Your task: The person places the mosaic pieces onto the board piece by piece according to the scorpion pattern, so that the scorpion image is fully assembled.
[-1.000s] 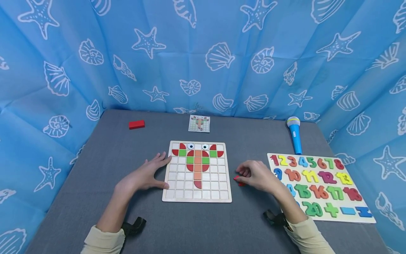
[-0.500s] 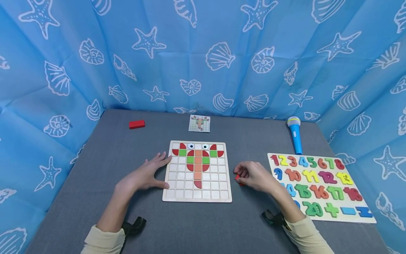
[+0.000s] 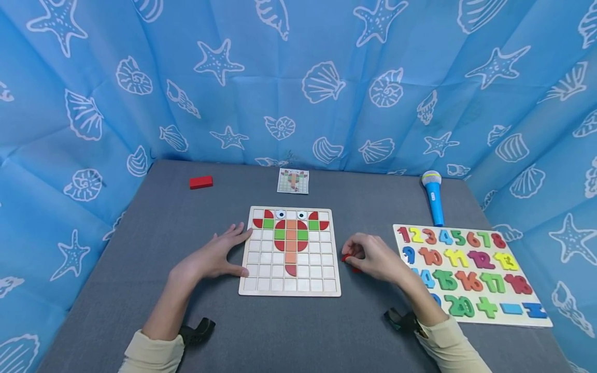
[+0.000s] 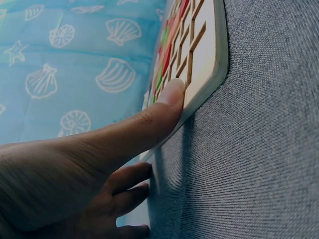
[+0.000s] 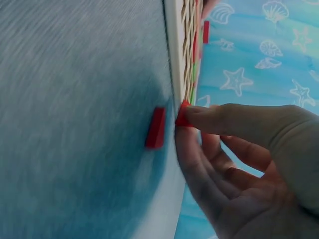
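Note:
A wooden grid board (image 3: 315,286) lies flat in the middle of the table, with red, green, orange and eye tiles laid in its cells. My left hand (image 3: 212,256) rests at its left side, fingers spread; in the left wrist view the thumb (image 4: 172,92) lies on the board's rim. Just off the board's right edge, my right hand (image 3: 375,257) pinches a small red tile (image 5: 183,114) between thumb and fingers. A second red tile (image 5: 156,128) lies on the table beneath that hand, mostly hidden in the head view.
Behind the board lies a small picture card (image 3: 293,181). A red block (image 3: 201,182) is at the back left. On the right are a blue toy microphone (image 3: 435,202) and a number puzzle board (image 3: 527,316), partly under the right forearm. A blue shell-print curtain (image 3: 298,119) encloses the table.
My right hand has lifted a red tile a little and shifted slightly left, towards the board, leaving another red tile on the table. My left hand stays in place.

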The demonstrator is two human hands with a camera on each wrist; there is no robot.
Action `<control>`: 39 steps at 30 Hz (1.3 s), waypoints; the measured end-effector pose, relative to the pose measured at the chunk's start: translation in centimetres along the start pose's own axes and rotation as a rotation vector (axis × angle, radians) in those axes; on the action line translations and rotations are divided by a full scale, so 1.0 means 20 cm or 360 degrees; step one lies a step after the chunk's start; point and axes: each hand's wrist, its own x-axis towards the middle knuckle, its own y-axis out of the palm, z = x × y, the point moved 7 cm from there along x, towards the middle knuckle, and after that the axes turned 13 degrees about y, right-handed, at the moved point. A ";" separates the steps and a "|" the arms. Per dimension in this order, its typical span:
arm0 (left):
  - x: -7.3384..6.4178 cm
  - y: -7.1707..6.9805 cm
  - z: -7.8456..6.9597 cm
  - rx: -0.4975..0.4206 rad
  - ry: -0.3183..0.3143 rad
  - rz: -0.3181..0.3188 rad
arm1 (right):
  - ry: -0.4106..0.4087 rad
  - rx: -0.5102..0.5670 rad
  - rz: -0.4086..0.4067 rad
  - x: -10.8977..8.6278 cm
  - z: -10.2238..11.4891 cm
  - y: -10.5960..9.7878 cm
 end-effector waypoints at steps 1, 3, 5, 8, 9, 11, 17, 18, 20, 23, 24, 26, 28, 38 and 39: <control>0.00 0.00 0.00 0.0002 0.0003 0.0000 | -0.0010 0.0026 -0.0009 0.00 0.01 0.00; 0.00 0.00 0.00 -0.0003 -0.0002 -0.0001 | -0.0061 0.0082 -0.0009 0.00 0.06 0.03; 0.01 0.00 0.00 -0.0004 -0.0003 -0.0002 | -0.0118 0.0138 0.0021 0.00 0.11 0.06; 0.00 0.00 0.00 -0.0003 -0.0005 -0.0005 | -0.0208 0.0185 0.0090 0.00 0.20 0.13; 0.00 0.00 0.00 0.0000 -0.0001 -0.0007 | -0.0237 0.0188 0.0115 0.00 0.23 0.15; 0.00 0.00 0.00 0.0001 0.0003 -0.0010 | -0.0273 0.0180 0.0147 0.01 0.28 0.19; 0.00 0.00 -0.01 0.0011 0.0003 -0.0003 | -0.0369 0.0077 0.0142 0.04 0.39 0.26; 0.00 0.00 -0.01 0.0011 0.0002 -0.0001 | -0.0384 0.0055 0.0133 0.05 0.40 0.27; 0.00 0.00 -0.01 0.0011 -0.0003 0.0001 | -0.0407 0.0025 0.0115 0.05 0.42 0.27; 0.00 0.00 -0.01 0.0012 0.0000 -0.0001 | -0.0408 -0.0005 0.0108 0.06 0.42 0.28; 0.00 0.00 -0.01 0.0005 -0.0005 -0.0003 | -0.0397 -0.0004 0.0116 0.06 0.41 0.28; 0.00 0.00 -0.01 0.0005 -0.0002 -0.0007 | -0.0374 0.0006 0.0140 0.06 0.41 0.28; 0.00 0.00 -0.01 0.0010 0.0003 -0.0007 | -0.0345 0.0016 0.0165 0.06 0.41 0.28; 0.00 0.00 0.00 -0.0003 -0.0002 -0.0001 | -0.0229 0.0052 0.0233 0.07 0.39 0.25; 0.00 0.00 -0.01 -0.0002 0.0001 -0.0001 | -0.0211 0.0061 0.0240 0.07 0.39 0.25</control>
